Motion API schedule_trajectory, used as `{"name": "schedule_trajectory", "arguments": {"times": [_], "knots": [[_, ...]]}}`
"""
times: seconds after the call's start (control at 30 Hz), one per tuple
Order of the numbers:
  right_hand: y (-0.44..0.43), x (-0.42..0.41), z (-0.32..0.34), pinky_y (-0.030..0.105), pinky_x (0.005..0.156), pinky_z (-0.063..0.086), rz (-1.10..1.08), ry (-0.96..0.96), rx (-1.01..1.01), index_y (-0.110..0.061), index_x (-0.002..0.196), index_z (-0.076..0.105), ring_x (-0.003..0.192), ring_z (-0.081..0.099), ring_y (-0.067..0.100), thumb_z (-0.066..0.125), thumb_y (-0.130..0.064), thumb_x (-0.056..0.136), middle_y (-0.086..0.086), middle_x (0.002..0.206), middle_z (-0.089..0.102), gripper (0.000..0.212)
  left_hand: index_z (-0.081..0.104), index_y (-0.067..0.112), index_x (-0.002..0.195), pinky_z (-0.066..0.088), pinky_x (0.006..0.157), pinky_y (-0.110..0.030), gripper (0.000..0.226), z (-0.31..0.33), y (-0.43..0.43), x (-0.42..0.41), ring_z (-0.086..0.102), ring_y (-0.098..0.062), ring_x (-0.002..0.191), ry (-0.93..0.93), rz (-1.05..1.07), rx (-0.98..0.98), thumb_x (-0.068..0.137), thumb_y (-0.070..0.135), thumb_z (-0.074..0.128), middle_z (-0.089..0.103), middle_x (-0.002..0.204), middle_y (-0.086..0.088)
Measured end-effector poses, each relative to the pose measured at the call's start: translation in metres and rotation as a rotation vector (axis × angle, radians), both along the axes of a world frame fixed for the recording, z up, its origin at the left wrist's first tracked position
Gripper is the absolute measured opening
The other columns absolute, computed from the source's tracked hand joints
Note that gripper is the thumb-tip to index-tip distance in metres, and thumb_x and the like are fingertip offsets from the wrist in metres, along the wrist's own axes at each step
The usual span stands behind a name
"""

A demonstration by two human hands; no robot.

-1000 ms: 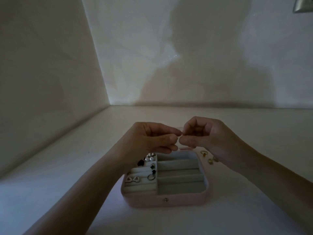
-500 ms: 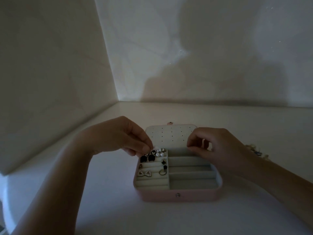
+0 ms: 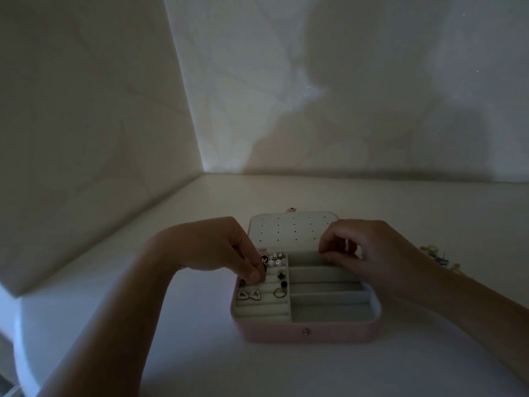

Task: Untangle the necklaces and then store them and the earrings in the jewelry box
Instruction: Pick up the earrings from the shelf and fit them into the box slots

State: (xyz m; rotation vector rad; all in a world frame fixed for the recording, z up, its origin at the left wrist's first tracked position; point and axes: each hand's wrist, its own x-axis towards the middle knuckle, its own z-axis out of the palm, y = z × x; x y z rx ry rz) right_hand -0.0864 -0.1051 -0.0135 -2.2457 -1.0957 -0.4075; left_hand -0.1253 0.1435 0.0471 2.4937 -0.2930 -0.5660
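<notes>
Box (image 3: 306, 332) open on the bench (image 3: 286, 373), lid (image 3: 289, 233) laid back flat on the far side. Left hand (image 3: 211, 250) over the left slots, fingers (image 3: 253, 275) pressed together in a pinch and tipped down into a middle row; probably an earring between them, hidden under the tips. Right hand (image 3: 378, 253) at the far right compartment, thumb and forefinger curled tip to tip just above its edge; holding something or nothing, cannot tell. Around the left fingers, earrings (image 3: 273, 263) already seated in the slots: black and pearl pieces far, a triangle pair and a hoop nearer. Nearest slots and the right compartments (image 3: 329, 312) bare. Off to the right on the bench, well apart from the box, a small heap (image 3: 438, 257) of gold and blue pieces, too small to sort into necklaces or earrings. Judged partway: several earrings stowed, no necklaces in the box, heap yet to handle.
</notes>
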Motion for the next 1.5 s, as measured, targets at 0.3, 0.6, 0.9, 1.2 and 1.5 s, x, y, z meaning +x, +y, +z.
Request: {"name": "schedule_trajectory", "arguments": {"times": [0.3, 0.6, 0.9, 1.2, 1.5], "knots": [[-0.001, 0.001, -0.001, 0.002, 0.068, 0.038, 0.000, -0.002, -0.023, -0.033, 0.083, 0.061, 0.078, 0.055, -0.011, 0.073, -0.010, 0.082, -0.025, 0.076, 0.057, 0.026, 0.073, 0.040, 0.074, 0.038, 0.070, -0.005, 0.021, -0.006, 0.000, 0.005, 0.057, 0.009, 0.067, -0.105, -0.058, 0.085, 0.079, 0.020, 0.075, 0.069, 0.073, 0.020], [0.000, 0.002, -0.002, 0.004, 0.069, 0.041, -0.002, 0.001, -0.020, -0.030, 0.083, 0.064, 0.081, 0.057, -0.006, 0.073, -0.011, 0.082, -0.025, 0.076, 0.058, 0.022, 0.066, 0.030, 0.071, 0.029, 0.047, -0.011, 0.014, -0.007, 0.000, 0.008, 0.038, 0.000, 0.043, -0.162, -0.057, 0.155, 0.076, 0.025, 0.078, 0.043, 0.042, 0.017], [-0.007, 0.004, 0.010, 0.018, 0.069, 0.049, -0.062, 0.101, 0.083, -0.034, 0.085, 0.065, 0.079, 0.063, 0.005, 0.070, -0.013, 0.085, -0.017, 0.080, 0.066, 0.021, 0.067, 0.024, 0.076, 0.039, 0.054, -0.008, 0.013, -0.009, -0.011, 0.009, 0.048, 0.005, 0.049, -0.409, 0.088, -0.095, 0.085, 0.034, 0.066, 0.059, 0.055, 0.016], [-0.063, 0.021, 0.038, 0.017, 0.067, 0.050, -0.332, 0.294, -0.161, -0.033, 0.087, 0.069, 0.074, 0.061, -0.004, 0.065, -0.019, 0.089, -0.018, 0.083, 0.066, 0.015, 0.062, 0.045, 0.106, 0.046, 0.082, -0.012, 0.019, -0.034, -0.060, 0.001, 0.055, 0.008, 0.098, -0.466, -0.154, -0.066, 0.094, 0.038, 0.049, 0.057, 0.111, 0.028], [-0.081, 0.021, 0.045, 0.023, 0.070, 0.052, -0.377, 0.468, -0.410, -0.034, 0.081, 0.072, 0.073, 0.065, 0.002, 0.075, -0.018, 0.080, -0.015, 0.082, 0.068, 0.016, 0.065, 0.046, 0.098, 0.047, 0.088, -0.018, 0.017, -0.041, -0.060, 0.006, 0.058, 0.003, 0.098, -0.452, -0.160, -0.055, 0.093, 0.034, 0.054, 0.061, 0.108, 0.024]]}}
